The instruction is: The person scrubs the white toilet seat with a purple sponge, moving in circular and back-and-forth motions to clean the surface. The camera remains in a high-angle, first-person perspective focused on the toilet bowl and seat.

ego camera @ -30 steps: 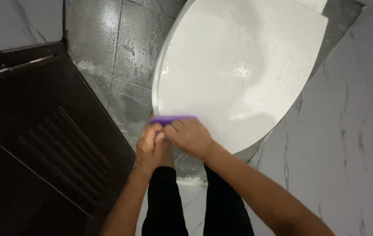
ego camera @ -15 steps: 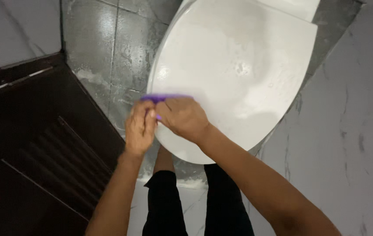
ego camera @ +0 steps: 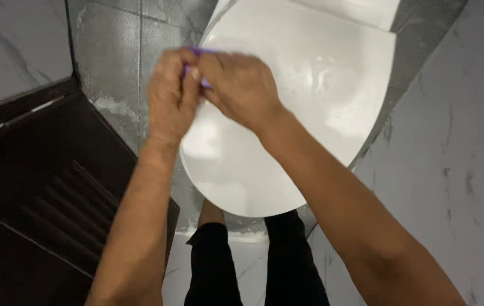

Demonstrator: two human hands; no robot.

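1. Whereas a second ago both hands sat low at the near rim of the closed toilet lid (ego camera: 310, 102), they now sit higher in the head view, over the lid's left edge towards its middle

2. The left hand (ego camera: 172, 96) is curled, its fingers folded in against the right hand (ego camera: 241, 85), and the two touch at the fingertips

3. Between them sits a small purple thing (ego camera: 203, 82), probably a cloth or scrub pad; only slivers of it show above and between the fingers, so its exact kind cannot be told. Half a second ago a longer purple strip showed along the top of the hands; now far less of it is visible, most being hidden inside the grip

4. Both hands appear closed on the purple thing, pinching it together rather than pressing it flat, though motion blur keeps the finger positions from being certain

5. The white lid shows wet streaks and droplets, as in the earlier pictures, which suggests wiping is under way and the hands have travelled up from the front rim

6. Below, the person's dark-trousered legs (ego camera: 242, 266) stand on grey marbled floor tile (ego camera: 440, 170), with a dark cabinet (ego camera: 38, 192) to the left
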